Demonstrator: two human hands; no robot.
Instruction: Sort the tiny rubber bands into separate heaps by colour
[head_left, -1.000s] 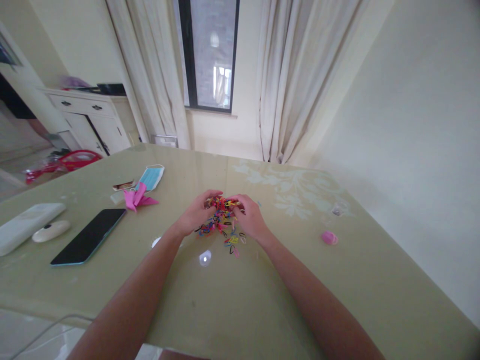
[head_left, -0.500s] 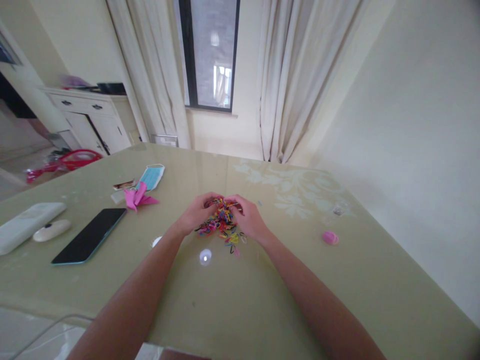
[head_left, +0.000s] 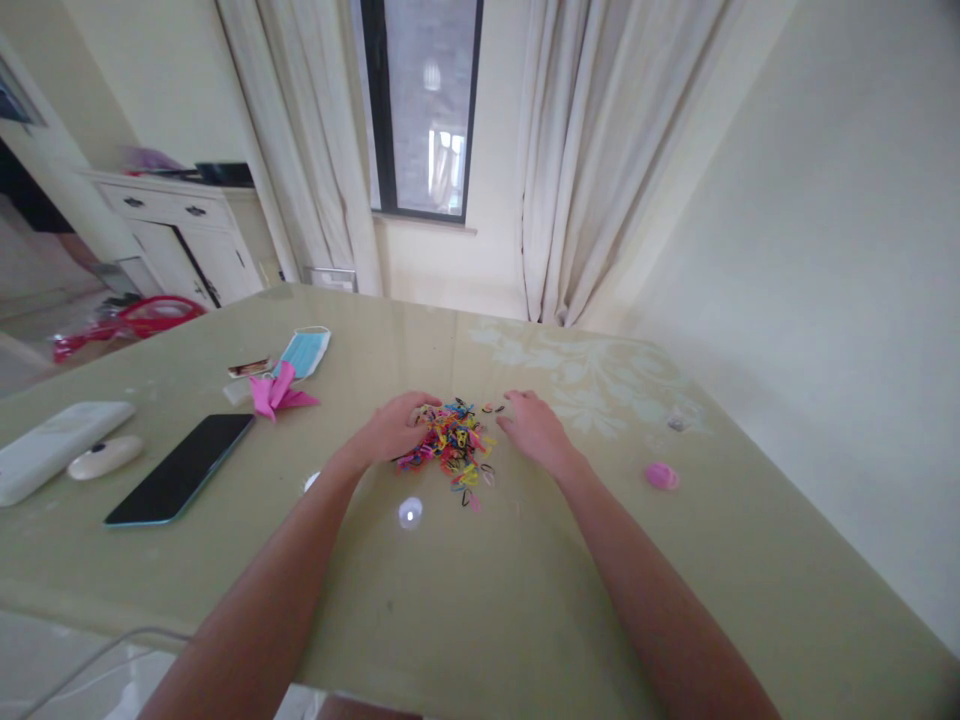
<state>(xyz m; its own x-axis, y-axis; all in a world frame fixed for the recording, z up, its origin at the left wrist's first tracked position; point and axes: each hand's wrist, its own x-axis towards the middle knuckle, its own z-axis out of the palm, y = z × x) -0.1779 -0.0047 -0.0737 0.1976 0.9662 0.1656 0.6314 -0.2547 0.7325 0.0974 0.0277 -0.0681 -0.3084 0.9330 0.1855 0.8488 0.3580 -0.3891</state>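
A loose pile of small, many-coloured rubber bands lies on the glossy table in the middle of the head view. My left hand rests against the pile's left side, its fingers curved apart over the edge and partly hiding some bands. Just right of the pile is my right hand, fingers spread and holding nothing. A few stray bands lie between the pile and the right fingertips. Other bands are scattered at the pile's near edge.
To the left lie a black-screened phone, a white oval case, a long white device, a pink folded paper piece and a blue face mask. On the right are a pink object and a small clear item.
My hands were close together, gathering the bands between them. The right hand has moved away to the right and opened; the bands have settled into a flatter, wider pile.
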